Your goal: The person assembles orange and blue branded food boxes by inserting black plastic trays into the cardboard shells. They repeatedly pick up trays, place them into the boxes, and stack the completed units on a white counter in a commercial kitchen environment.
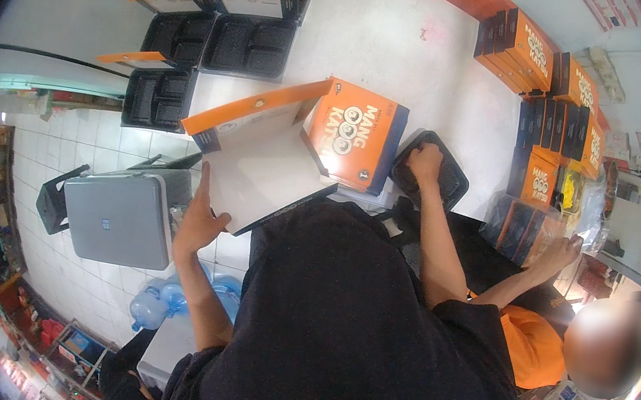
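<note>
My left hand (pixel 203 221) grips the left edge of an opened cardboard food box (pixel 260 164), thumb near its front corner. White inside, the box has its orange-edged lid raised on the far side. My right hand (pixel 425 164) is closed on a black plastic tray (pixel 452 186), its fingers reaching down inside; the fingertips are hidden. Between the two hands, a closed orange and dark-blue box (pixel 357 136) lies on the white table (pixel 366 36), partly behind the opened one.
Opened boxes with black compartment trays (pixel 248 45) line the table's far left. Stacked orange boxes (pixel 518 52) stand at the right. A person in an orange shirt (pixel 532 345) reaches in from the right beside plastic-wrapped boxes (pixel 523 227). A grey case (pixel 120 214) and water jugs (pixel 170 297) are at my left.
</note>
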